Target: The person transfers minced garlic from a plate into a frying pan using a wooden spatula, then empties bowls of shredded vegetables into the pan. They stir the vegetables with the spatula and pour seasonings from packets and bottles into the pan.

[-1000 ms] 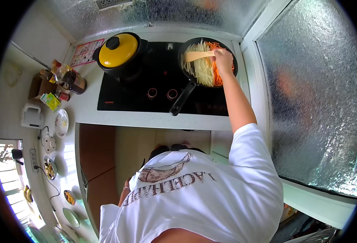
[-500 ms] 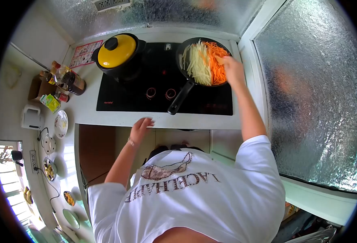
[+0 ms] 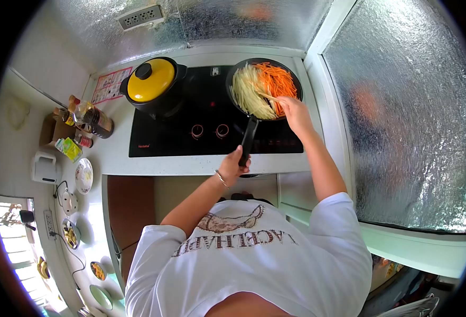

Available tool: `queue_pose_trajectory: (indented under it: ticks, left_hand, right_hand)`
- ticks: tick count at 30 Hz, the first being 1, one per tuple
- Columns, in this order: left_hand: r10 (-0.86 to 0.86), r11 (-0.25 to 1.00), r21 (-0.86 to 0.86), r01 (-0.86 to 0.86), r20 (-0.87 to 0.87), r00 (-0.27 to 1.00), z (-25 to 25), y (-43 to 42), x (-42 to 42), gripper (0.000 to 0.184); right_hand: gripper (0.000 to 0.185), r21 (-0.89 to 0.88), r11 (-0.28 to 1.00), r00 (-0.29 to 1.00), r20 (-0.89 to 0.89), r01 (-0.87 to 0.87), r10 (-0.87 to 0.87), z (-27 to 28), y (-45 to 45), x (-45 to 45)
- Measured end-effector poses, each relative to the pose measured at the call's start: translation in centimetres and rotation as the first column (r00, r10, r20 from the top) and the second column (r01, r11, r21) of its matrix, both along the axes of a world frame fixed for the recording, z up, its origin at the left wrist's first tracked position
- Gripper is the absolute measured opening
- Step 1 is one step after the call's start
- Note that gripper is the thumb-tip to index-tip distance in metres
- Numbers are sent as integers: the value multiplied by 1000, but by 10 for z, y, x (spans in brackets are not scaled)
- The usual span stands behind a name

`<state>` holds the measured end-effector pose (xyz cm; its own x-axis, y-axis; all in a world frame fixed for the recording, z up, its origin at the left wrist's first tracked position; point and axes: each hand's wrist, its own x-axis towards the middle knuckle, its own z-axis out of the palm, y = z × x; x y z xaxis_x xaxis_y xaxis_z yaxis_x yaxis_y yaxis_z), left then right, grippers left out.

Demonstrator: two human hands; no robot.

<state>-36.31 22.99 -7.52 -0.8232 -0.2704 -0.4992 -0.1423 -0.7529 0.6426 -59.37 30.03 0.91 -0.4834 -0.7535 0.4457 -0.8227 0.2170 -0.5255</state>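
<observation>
My left hand (image 3: 234, 166) is closed around the black handle of the frying pan (image 3: 249, 140). Inside the pan, pale shredded vegetable strips (image 3: 250, 91) lie on the left and orange carrot shreds (image 3: 278, 82) on the right. My right hand (image 3: 295, 113), over the pan's right front edge, grips a thin wooden utensil (image 3: 269, 96). Its tip reaches into the strips near where the two colours meet. Whether it is a spatula or chopsticks I cannot tell.
The pan sits on a black cooktop (image 3: 190, 145), right of a pot with a yellow lid (image 3: 151, 79). Bottles (image 3: 98, 122), a flowered plate (image 3: 84, 176) and several bowls line the left counter. A frosted glass panel (image 3: 402, 116) stands close on the right.
My left hand has moved right and taken hold of the pan handle, which has swung slightly. My right hand has shifted toward me with the utensil, and the carrot shreds are more spread.
</observation>
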Motion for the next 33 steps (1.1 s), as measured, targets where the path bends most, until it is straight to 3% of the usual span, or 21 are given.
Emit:
queue_pose_trajectory:
  ticks: [3, 7, 9, 11, 13, 15, 16, 19, 21, 24, 27, 29, 31, 33]
  left_hand:
    - [27, 997, 68, -26, -13, 1000, 0, 28, -7, 42]
    - [82, 984, 165, -66, -89, 993, -3, 49, -16, 42]
    - [83, 987, 145, -70, -88, 993, 1, 52, -19, 42]
    - [90, 982, 171, -78, -60, 994, 0, 52, -24, 40]
    - [94, 979, 186, -78, -74, 993, -1, 49, -27, 40]
    - [99, 976, 205, -80, -87, 991, -1, 46, -28, 39]
    - [78, 967, 248, -59, -69, 995, 0, 43, -29, 38]
    - [53, 944, 328, -36, -42, 998, 6, 37, -39, 37]
    - [40, 932, 361, -29, -21, 999, 7, 33, -42, 36]
    - [-1, 950, 313, 13, -38, 999, 7, 31, -48, 35]
    - [-40, 951, 305, 56, -59, 997, 6, 28, -53, 36]
    - [1, 961, 276, -2, 5, 1000, 9, 30, -58, 36]
    - [48, 960, 276, -56, 36, 998, 12, 30, -64, 37]
    - [29, 953, 299, -39, 38, 999, 10, 27, -66, 36]
  right_hand:
    - [16, -67, 995, 990, 121, 77, -69, 23, 16, 3]
    - [17, -71, 993, 990, -95, 97, -104, 8, 2, -22]
    - [17, -48, 993, 991, -73, 106, -110, -13, -10, -28]
    - [20, 154, 987, 988, -156, 46, -22, -18, -18, -16]
    - [19, 117, 993, 991, -134, 11, 5, -18, -11, -8]
    - [20, 29, 999, 997, -62, -38, 39, 17, 6, 9]
    - [20, 23, 1000, 999, -40, 10, -10, 23, 17, 9]
    - [18, 102, 992, 997, -2, -79, 80, 37, 35, 17]
    - [17, 137, 982, 988, -66, -129, 139, 7, 24, 12]
    - [16, 125, 987, 990, -79, -106, 116, -10, 13, -7]
    - [16, 27, 999, 995, -88, -44, 46, 7, 15, -23]
    - [19, -90, 996, 997, 71, -7, 13, 29, 24, -30]
    - [18, -59, 998, 1000, 10, -14, 15, 25, 10, -57]
    - [18, -40, 999, 985, -170, 24, -31, 7, -17, -89]
